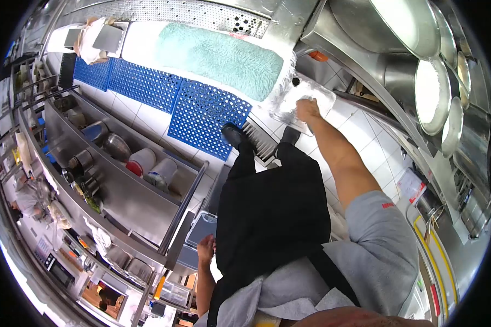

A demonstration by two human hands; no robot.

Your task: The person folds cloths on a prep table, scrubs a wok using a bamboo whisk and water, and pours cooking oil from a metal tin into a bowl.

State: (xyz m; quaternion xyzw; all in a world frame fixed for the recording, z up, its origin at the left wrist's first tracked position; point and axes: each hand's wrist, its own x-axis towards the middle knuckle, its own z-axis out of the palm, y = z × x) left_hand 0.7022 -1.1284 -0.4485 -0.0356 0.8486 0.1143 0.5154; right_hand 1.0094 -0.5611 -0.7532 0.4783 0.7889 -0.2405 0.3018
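My right hand [309, 109] reaches forward with its fingers closed, over a white, wet-looking rectangular surface [325, 98] with a dark round hole beside it. What the fingers grip, if anything, is hidden. Left of that spot lies a teal, shaggy-looking patch [223, 60] framed in white. My left hand [205, 250] hangs low beside the black apron [273, 218], its fingers curled and nothing visible in them. Close to it stands a grey bin [203, 228].
Blue perforated mats [199, 117] and a floor grate [259, 143] lie on white tiles. On the left, a steel counter [128, 201] runs beside a trough with pots and tubs [142, 162]. Large pans [432, 95] hang at the right. Another person [30, 196] is far left.
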